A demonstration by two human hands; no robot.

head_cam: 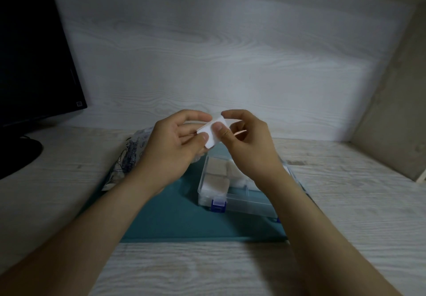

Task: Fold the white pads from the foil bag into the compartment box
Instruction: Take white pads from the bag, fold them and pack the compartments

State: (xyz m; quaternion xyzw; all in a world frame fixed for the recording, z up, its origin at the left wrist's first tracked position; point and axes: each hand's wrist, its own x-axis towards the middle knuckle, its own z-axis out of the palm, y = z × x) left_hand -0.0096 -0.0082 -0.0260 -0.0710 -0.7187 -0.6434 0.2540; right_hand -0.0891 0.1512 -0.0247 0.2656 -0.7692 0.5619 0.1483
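Grip on the small square white pad [213, 132] is shared: left hand [170, 144] and right hand [247, 144] pinch it at frame centre, above the clear plastic compartment box [245, 200]. Folding seems the step in hand; next, crease it and tuck it into a free compartment.

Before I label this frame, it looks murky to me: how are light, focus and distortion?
Head view: dim overall, brightest across the back wall; wide-angle bowing toward the edges; left hand, right hand and white pad fairly sharp, foil bag and compartment box softer; no glare on the monitor.
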